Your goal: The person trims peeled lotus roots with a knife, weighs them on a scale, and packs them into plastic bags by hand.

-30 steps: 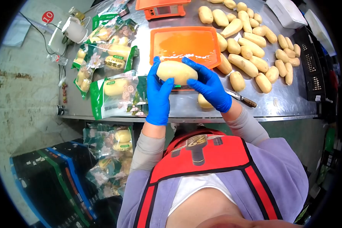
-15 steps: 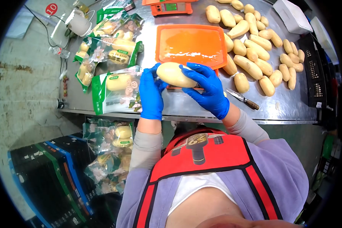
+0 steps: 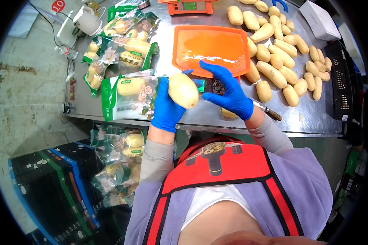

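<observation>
A thick pale yellow root piece (image 3: 183,90) rests in my left hand (image 3: 167,107), which wears a blue glove and wraps round it from the left. My right hand (image 3: 230,93), also gloved in blue, is apart from the piece on its right side, thumb and fingers spread with nothing between them. Behind both hands stands a scale with an orange tray (image 3: 212,50); part of its green display and keypad shows between them. A knife (image 3: 268,111) lies beside my right wrist. Under that hand another root piece (image 3: 229,113) is partly hidden.
Many loose root pieces (image 3: 272,74) lie on the metal table at the right, near a black crate (image 3: 342,81) and a white box (image 3: 319,20). Filled green bags (image 3: 131,96) lie at the left. A second orange scale (image 3: 190,7) stands at the back.
My right hand has let go of the root piece and moved right, its fingers opening. The piece has turned more upright in my left hand. A bit of blue now shows at the far back right.
</observation>
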Tool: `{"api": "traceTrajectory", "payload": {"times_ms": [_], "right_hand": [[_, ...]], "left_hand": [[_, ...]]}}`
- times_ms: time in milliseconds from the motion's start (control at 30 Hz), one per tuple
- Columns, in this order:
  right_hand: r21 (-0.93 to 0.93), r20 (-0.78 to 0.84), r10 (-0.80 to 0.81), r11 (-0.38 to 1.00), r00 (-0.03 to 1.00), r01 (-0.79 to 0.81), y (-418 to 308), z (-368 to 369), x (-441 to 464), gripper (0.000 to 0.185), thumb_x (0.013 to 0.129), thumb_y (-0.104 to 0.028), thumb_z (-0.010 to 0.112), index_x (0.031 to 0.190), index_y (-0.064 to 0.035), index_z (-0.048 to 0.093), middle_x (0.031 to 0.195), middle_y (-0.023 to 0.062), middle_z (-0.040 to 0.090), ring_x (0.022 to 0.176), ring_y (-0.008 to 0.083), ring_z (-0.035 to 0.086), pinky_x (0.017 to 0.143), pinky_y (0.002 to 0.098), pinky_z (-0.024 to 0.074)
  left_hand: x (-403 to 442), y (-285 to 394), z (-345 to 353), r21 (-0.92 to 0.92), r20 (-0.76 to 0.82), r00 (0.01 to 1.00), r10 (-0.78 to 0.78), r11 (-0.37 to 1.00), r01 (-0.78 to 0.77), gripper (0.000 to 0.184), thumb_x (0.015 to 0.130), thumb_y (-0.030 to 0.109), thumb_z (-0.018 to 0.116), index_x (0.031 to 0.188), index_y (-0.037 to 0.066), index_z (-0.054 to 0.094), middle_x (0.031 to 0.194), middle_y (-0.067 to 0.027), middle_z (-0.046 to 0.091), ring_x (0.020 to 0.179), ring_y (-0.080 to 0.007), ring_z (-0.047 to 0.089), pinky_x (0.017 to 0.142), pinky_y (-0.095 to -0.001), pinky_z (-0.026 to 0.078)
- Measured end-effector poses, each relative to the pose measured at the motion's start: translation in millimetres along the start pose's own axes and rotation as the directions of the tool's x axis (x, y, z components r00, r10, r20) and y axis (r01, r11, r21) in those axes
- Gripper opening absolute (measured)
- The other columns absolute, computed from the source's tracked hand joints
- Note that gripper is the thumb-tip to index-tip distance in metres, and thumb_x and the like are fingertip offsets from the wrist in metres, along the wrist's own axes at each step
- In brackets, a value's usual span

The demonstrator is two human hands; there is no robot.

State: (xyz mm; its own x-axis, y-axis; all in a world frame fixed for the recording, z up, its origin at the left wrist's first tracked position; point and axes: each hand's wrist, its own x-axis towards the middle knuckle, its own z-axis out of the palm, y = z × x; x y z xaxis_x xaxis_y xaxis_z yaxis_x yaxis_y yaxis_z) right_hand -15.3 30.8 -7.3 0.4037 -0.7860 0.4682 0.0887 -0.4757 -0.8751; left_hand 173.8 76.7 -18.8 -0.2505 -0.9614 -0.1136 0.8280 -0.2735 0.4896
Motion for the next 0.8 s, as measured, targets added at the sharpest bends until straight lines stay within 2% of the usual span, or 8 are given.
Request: {"api": "traceTrajectory", "payload": {"times_ms": [333, 367, 400, 500, 533, 567, 733, 800], "right_hand": [[-0.069, 0.208, -0.122, 0.988, 0.97, 0.139, 5, 25, 22, 0.069, 0.069, -0.023, 0.077, 0.129, -0.0069, 0.046, 0.12, 0.0097, 0.053, 0.105, 0.0243, 0.053, 0.093, 0.0367, 0.0408], [-0.034, 0.286, -0.095, 0.993, 0.954, 0.109, 6, 26, 25, 0.067, 0.069, -0.022, 0.077, 0.127, -0.0063, 0.047, 0.124, 0.0107, 0.052, 0.11, 0.0254, 0.051, 0.096, 0.0374, 0.0392], [0.0, 0.362, -0.071, 0.997, 0.929, 0.077, 7, 26, 27, 0.065, 0.07, -0.02, 0.077, 0.125, -0.0056, 0.047, 0.127, 0.0116, 0.05, 0.116, 0.0266, 0.049, 0.098, 0.0382, 0.0376], [0.193, 0.417, 0.526, 0.746, 0.742, -0.637, -9, 30, 25, 0.059, 0.069, -0.023, 0.077, 0.119, -0.0059, 0.052, 0.117, 0.0119, 0.057, 0.108, 0.0258, 0.055, 0.093, 0.0366, 0.0425], [0.194, 0.419, 0.525, 0.746, 0.741, -0.637, -3, 34, 24, 0.059, 0.069, -0.023, 0.077, 0.119, -0.0059, 0.052, 0.117, 0.0119, 0.057, 0.108, 0.0258, 0.055, 0.093, 0.0366, 0.0425], [0.015, 0.288, 0.387, 0.913, 0.876, -0.409, 8, 39, 19, 0.056, 0.07, -0.023, 0.077, 0.117, -0.0056, 0.053, 0.112, 0.011, 0.059, 0.104, 0.0234, 0.056, 0.091, 0.0351, 0.044], [-0.327, 0.104, 0.125, 0.941, 0.987, -0.085, 18, 50, 7, 0.043, 0.078, -0.026, 0.069, 0.113, -0.0033, 0.057, 0.102, 0.0102, 0.063, 0.095, 0.0198, 0.06, 0.086, 0.032, 0.0451], [0.247, 0.113, 0.362, 0.892, 0.925, -0.379, 24, 48, 6, 0.035, 0.087, -0.023, 0.057, 0.116, -0.0029, 0.057, 0.106, 0.0093, 0.063, 0.097, 0.017, 0.059, 0.086, 0.0308, 0.0449]], "left_hand": [[-3, -13, -26, 0.043, 0.047, 0.999, -0.019, 0.999, 0.017, 0.049, 0.092, 0.043, 0.039, 0.121, 0.004, 0.046, 0.108, -0.0185, 0.058, 0.098, -0.0283, 0.058, 0.083, -0.0391, 0.05], [-4, -15, -23, 0.735, 0.081, 0.978, 0.191, 0.652, -0.188, 0.044, 0.092, 0.039, 0.041, 0.121, 0.005, 0.047, 0.107, -0.0164, 0.058, 0.097, -0.0276, 0.059, 0.081, -0.0379, 0.051], [-5, -18, -22, 0.967, 0.251, 0.919, 0.305, -0.114, -0.226, 0.04, 0.092, 0.035, 0.043, 0.121, 0.007, 0.048, 0.106, -0.0143, 0.059, 0.095, -0.0268, 0.059, 0.078, -0.0366, 0.052], [-8, -30, -42, 0.901, -0.109, 0.947, 0.301, 0.433, -0.034, 0.035, 0.093, 0.034, 0.043, 0.119, 0.01, 0.049, 0.105, -0.0063, 0.06, 0.092, -0.0207, 0.06, 0.074, -0.031, 0.051], [-9, -29, -46, 0.66, -0.406, 0.909, 0.09, 0.718, 0.223, 0.037, 0.094, 0.037, 0.042, 0.118, 0.011, 0.049, 0.108, -0.0044, 0.059, 0.093, -0.0183, 0.059, 0.074, -0.0296, 0.05], [-12, -28, -40, 0.258, -0.416, 0.904, 0.104, 0.966, 0.008, 0.04, 0.094, 0.042, 0.04, 0.119, 0.013, 0.049, 0.112, -0.0051, 0.057, 0.096, -0.0149, 0.058, 0.074, -0.0272, 0.05], [-20, -13, -30, 0.33, -0.409, 0.884, 0.225, 0.94, -0.086, 0.044, 0.093, 0.044, 0.042, 0.122, 0.012, 0.048, 0.118, -0.0076, 0.054, 0.103, -0.018, 0.057, 0.08, -0.0301, 0.05], [-22, -11, -27, 0.463, -0.404, 0.871, 0.281, 0.884, -0.071, 0.044, 0.092, 0.041, 0.045, 0.122, 0.009, 0.049, 0.119, -0.009, 0.054, 0.105, -0.0197, 0.057, 0.084, -0.0324, 0.049]]}}
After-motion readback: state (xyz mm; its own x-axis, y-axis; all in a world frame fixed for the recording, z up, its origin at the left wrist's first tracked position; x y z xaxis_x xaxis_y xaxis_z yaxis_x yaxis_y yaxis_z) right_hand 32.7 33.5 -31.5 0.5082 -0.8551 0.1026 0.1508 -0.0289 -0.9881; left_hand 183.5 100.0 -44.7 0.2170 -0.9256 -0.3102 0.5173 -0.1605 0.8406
